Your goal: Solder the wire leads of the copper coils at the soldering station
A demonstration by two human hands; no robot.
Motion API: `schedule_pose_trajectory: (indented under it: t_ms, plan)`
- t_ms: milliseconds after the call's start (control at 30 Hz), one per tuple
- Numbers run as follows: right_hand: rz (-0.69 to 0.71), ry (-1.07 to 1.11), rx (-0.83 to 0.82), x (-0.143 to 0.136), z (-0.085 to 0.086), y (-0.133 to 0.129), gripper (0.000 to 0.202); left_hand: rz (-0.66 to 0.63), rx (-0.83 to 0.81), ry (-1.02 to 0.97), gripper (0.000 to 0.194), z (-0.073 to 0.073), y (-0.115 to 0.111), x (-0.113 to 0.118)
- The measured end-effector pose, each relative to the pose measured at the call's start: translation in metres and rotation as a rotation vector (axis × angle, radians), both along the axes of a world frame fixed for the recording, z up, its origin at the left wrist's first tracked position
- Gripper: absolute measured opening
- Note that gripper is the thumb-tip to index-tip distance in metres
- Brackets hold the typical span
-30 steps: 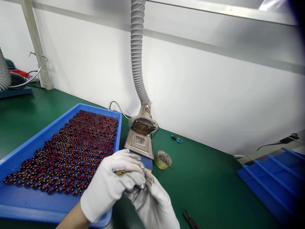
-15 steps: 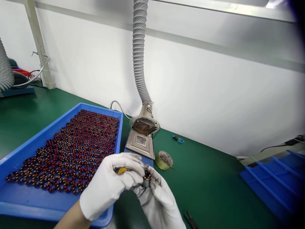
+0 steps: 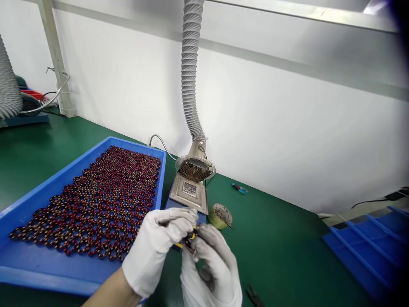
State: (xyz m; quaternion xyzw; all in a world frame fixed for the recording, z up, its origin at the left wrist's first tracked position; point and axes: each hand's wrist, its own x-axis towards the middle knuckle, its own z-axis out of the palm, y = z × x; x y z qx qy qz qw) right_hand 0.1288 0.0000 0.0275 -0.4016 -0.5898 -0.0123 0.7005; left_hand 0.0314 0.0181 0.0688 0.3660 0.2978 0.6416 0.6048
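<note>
White gloves cover both hands, which meet low in the centre of the view. My left hand is closed, its fingertips pinched on a small dark part with a yellow patch. From the right, my right hand holds the same part between thumb and fingers. The gloves hide much of it. Left of the hands is a blue tray with many dark ring-shaped parts with red and copper-coloured marks, laid close together.
Behind the hands stands a metal plate device under a round fan hood on a grey hose. A round tin, blue-handled pliers, a dark tool and a blue rack lie rightward.
The part has been tilted between my fingers, and its metal cylinder side no longer shows. My right hand has turned, with its fingers curled further over. The view has shifted slightly.
</note>
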Motion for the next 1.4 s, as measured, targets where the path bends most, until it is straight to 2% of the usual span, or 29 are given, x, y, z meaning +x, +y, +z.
schedule_pose_trajectory:
  t_ms: [100, 133, 200, 267, 300, 367, 433, 500, 667, 767, 833, 967, 1067, 1133, 1233, 1300, 1400]
  plan:
    - [-0.028, 0.138, -0.043, -0.001, 0.007, 0.000, 0.039, 0.149, 0.001, -0.077, 0.005, 0.005, 0.000, -0.006]
    - [-0.013, 0.165, -0.043, -0.001, 0.008, 0.000, 0.036, 0.143, -0.023, -0.038, 0.009, 0.009, 0.000, -0.008]
    - [0.010, 0.184, -0.026, -0.001, 0.010, 0.000, 0.034, 0.031, -0.099, 0.099, 0.020, 0.016, 0.000, -0.008]
    - [0.014, 0.154, -0.010, -0.001, 0.010, 0.000, 0.034, -0.042, -0.144, 0.187, 0.019, 0.017, 0.000, -0.004]
    - [0.009, 0.130, -0.007, -0.001, 0.009, -0.001, 0.035, -0.033, -0.145, 0.193, 0.014, 0.015, 0.000, -0.002]
    - [-0.003, 0.092, -0.019, -0.001, 0.008, -0.001, 0.037, 0.058, -0.107, 0.157, 0.009, 0.009, -0.001, 0.000]
    - [0.001, 0.073, -0.030, 0.000, 0.007, -0.001, 0.039, 0.156, -0.054, 0.085, 0.013, 0.005, -0.002, -0.002]
    - [0.026, 0.063, -0.043, 0.001, 0.006, -0.002, 0.042, 0.179, -0.026, 0.053, 0.016, 0.006, -0.003, -0.006]
    - [0.041, 0.016, -0.022, 0.002, 0.003, -0.003, 0.046, -0.104, -0.117, 0.104, 0.018, 0.020, -0.005, -0.011]
    - [0.051, 0.000, -0.011, 0.003, 0.003, -0.003, 0.046, -0.123, -0.161, 0.098, 0.017, 0.021, -0.003, -0.008]
    - [0.071, -0.009, -0.014, 0.002, 0.004, -0.002, 0.046, -0.058, -0.156, 0.104, 0.017, 0.018, -0.001, -0.007]
    - [0.104, 0.063, -0.052, 0.000, 0.006, -0.001, 0.042, 0.159, -0.095, 0.023, 0.019, 0.011, 0.003, -0.012]
    - [0.200, 0.157, -0.109, 0.002, 0.009, 0.000, 0.038, 0.258, -0.051, 0.031, 0.018, 0.010, -0.001, -0.023]
    - [0.298, 0.240, -0.211, 0.010, 0.013, 0.004, 0.036, 0.276, -0.047, 0.153, 0.018, 0.009, -0.006, -0.032]
    - [0.448, 0.314, -0.480, 0.030, 0.025, 0.022, 0.027, 0.232, 0.051, 0.570, 0.011, -0.002, -0.016, -0.046]
    - [0.538, 0.321, -0.666, 0.045, 0.034, 0.042, 0.026, 0.187, 0.227, 0.891, 0.008, -0.022, -0.021, -0.054]
    - [0.593, 0.319, -0.860, 0.065, 0.044, 0.082, 0.032, 0.136, 0.447, 1.184, 0.013, -0.065, -0.025, -0.063]
